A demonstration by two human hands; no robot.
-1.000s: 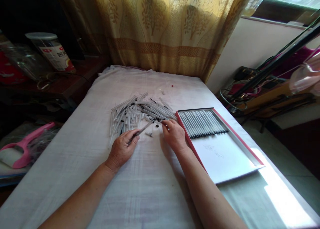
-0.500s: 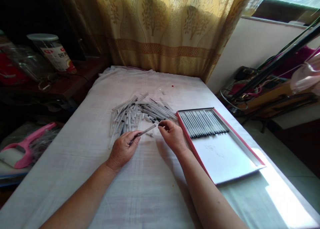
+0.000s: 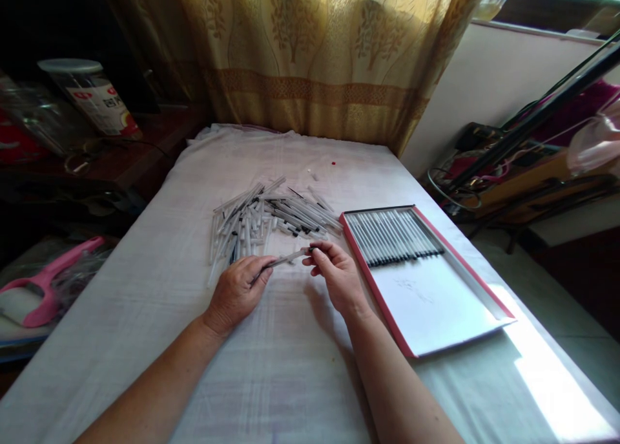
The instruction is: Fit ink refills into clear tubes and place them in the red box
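My left hand (image 3: 241, 285) is closed around the near end of a slim clear pen (image 3: 287, 258), which points right and slightly away from me. My right hand (image 3: 340, 277) pinches a small black pen cap (image 3: 311, 249) at the pen's far end, so both hands meet along the one pen. Whether the cap is fully seated I cannot tell. Just beyond my hands lies a loose pile of pens and clear pen parts (image 3: 247, 218), some with black ends. Right of my right hand, a red-edged shallow box (image 3: 382, 308) holds a row of black-tipped pens (image 3: 394, 236).
A white cloth (image 3: 145, 327) covers the table. Toward its back lies a tiny red piece (image 3: 334, 163). Left of the table are a lidded jar (image 3: 97, 101) and a pink-handled tool (image 3: 48, 282). A patterned curtain (image 3: 295, 50) hangs behind.
My right hand has brought the small black cap against the pen's far end, where a gap showed before. Its fingers have turned around that end. My left hand keeps its hold.
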